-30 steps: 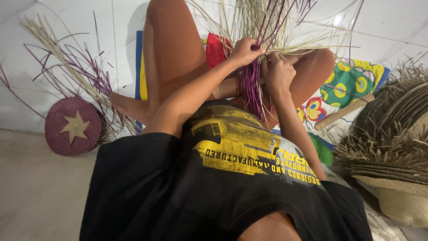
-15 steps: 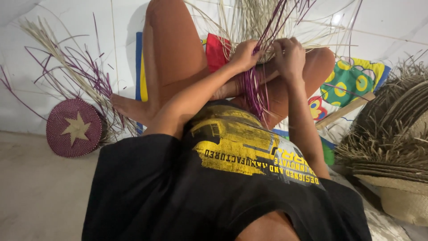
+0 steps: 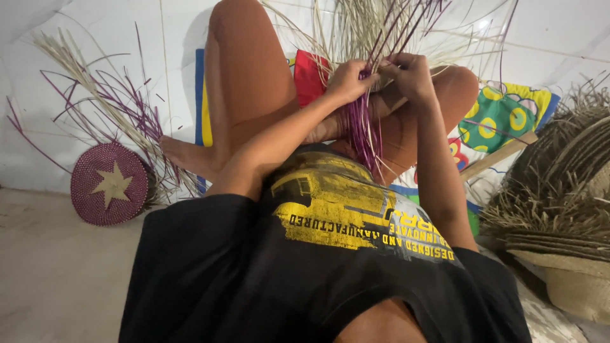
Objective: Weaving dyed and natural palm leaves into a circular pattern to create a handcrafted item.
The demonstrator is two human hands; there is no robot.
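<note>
Left hand point(image 3: 346, 79) and right hand point(image 3: 413, 73) both pinch purple and tan straw strands point(image 3: 365, 127) above the raised knees, fingers closed tight. Round purple woven mat point(image 3: 111, 184) lies on the floor at left; stacked straw hats point(image 3: 559, 209) at right.

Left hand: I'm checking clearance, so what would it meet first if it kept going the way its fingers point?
Probably the right hand; the left hand points across the purple strands toward it, though depth is unclear.

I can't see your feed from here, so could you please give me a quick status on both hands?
Left hand and right hand both closed on purple straw strands. Strands bunched over the lap, loose ends fanning upward. Nothing between hands and strands.
</note>
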